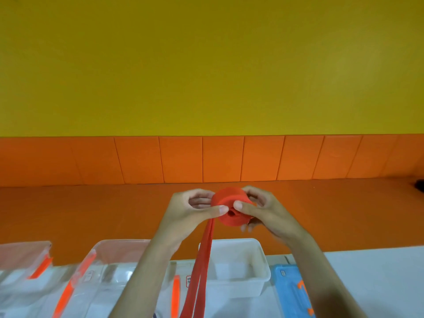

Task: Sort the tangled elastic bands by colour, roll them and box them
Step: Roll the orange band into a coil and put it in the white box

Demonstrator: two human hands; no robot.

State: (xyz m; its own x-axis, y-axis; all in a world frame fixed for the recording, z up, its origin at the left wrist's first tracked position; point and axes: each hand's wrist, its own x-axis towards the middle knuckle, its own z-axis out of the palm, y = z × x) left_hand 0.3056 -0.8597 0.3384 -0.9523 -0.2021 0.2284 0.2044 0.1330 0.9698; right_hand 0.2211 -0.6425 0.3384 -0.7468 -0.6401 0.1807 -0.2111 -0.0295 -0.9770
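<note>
A yellow wall (pixel 206 65) over orange panels (pixel 179 159) fills the far view. The tabletop (pixel 367 271) runs along the near edge, with clear boxes (pixel 114 253) at left, a white box (pixel 238 267) in the middle and a blue lid (pixel 291 292) at right. Above the white box the hands meet on a red roll (pixel 229 200): the left hand (pixel 185 210) pinches its left side, the right hand (pixel 263 210) grips its right, and two strands of band (pixel 199 271) hang from it.
</note>
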